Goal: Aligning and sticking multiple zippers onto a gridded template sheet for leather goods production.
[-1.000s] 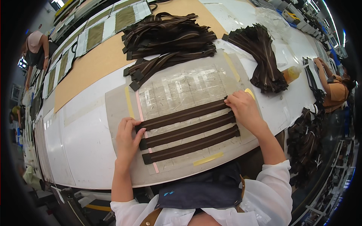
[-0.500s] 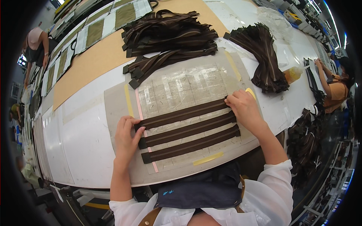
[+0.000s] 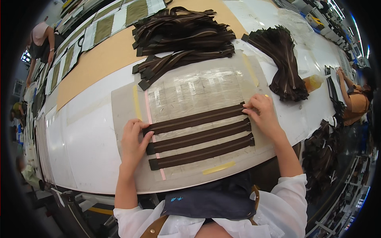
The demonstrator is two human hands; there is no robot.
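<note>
Three brown zippers with dark end tabs lie in parallel on a grey board (image 3: 123, 103) with a clear taped overlay and pink and yellow strips: top (image 3: 196, 117), middle (image 3: 200, 133), bottom (image 3: 204, 150). My left hand (image 3: 134, 146) pinches the top zipper's left end between thumb and fingertips. At its right end my right hand (image 3: 262, 117) grips the same zipper with thumb and forefinger, other fingers bent.
Piles of loose brown zippers (image 3: 182, 33) (image 3: 283, 61) lie beyond the board. Fabric panels (image 3: 101, 31) are at the far left. A yellow-liquid container (image 3: 312, 83) sits at right. Co-workers (image 3: 39, 35) (image 3: 353, 101) stand either side; more dark zippers (image 3: 317, 154) hang below right.
The view has shifted slightly, so the piles appear a little to the right. My right hand's fingertips have shifted slightly at the top zipper's end; my left hand stays on its end.
</note>
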